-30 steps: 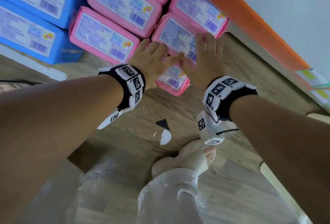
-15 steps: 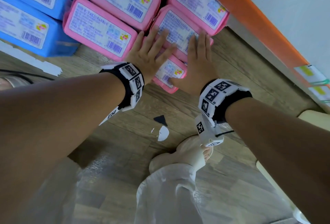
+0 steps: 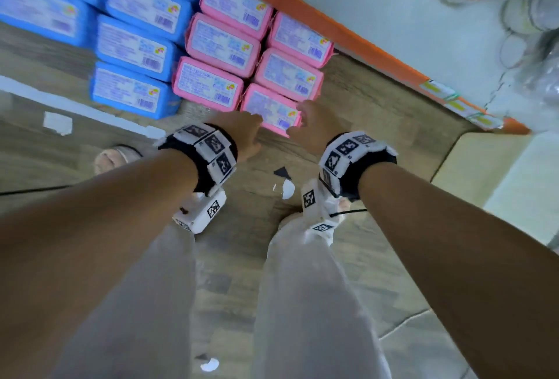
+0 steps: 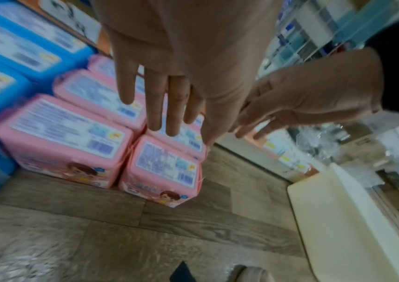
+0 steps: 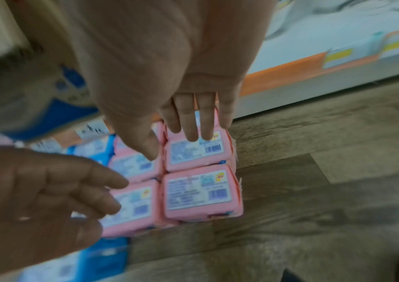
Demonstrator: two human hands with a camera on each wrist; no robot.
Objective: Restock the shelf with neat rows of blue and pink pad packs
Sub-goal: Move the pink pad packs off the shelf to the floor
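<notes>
Pink pad packs stand in two rows on the wood-look floor, with blue pad packs point(image 3: 130, 91) in rows to their left. The nearest pink pack point(image 3: 272, 109) closes the right-hand pink row. My left hand point(image 3: 242, 130) hovers just before its near-left corner, my right hand point(image 3: 314, 124) at its near-right corner. In the left wrist view my left hand point(image 4: 164, 106) hangs above the pink pack point(image 4: 164, 167) with straight fingers and holds nothing. In the right wrist view my right hand point(image 5: 193, 118) is also flat and empty above the pink pack point(image 5: 198, 192).
An orange shelf edge point(image 3: 348, 37) with price tags runs diagonally right of the packs; clear-wrapped goods point(image 3: 514, 0) lie on the shelf behind it. A cream board point(image 3: 484, 161) lies at the right. My slippered foot point(image 3: 116, 158) and paper scraps point(image 3: 286, 188) are on the floor.
Both hands have lifted off the nearest pink pack and drawn back toward me. The pack now sits in line with its row. The head view has pulled back, showing more packs.
</notes>
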